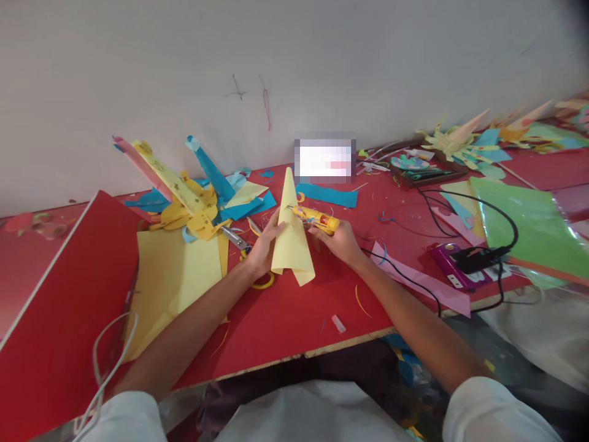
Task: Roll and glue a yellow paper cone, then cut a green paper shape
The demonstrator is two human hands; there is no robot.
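Observation:
A pale yellow paper cone (292, 245) stands point up over the red table, its lower edge uneven. My left hand (265, 248) holds it from the left side, fingers partly behind the paper. In my right hand (338, 239) is a yellow glue gun (322, 220), its tip pointing left and touching or almost touching the cone's upper part. Scissors (235, 238) with yellow handles lie just left of my left hand, partly hidden by it.
Yellow sheets (179, 276) and decorated paper cones (177, 190) lie at left beside a raised red board (69, 294). At right are a purple box (460, 270), black cables, a pink strip (423, 282), a green sheet (529, 227) and a dark tray (430, 178).

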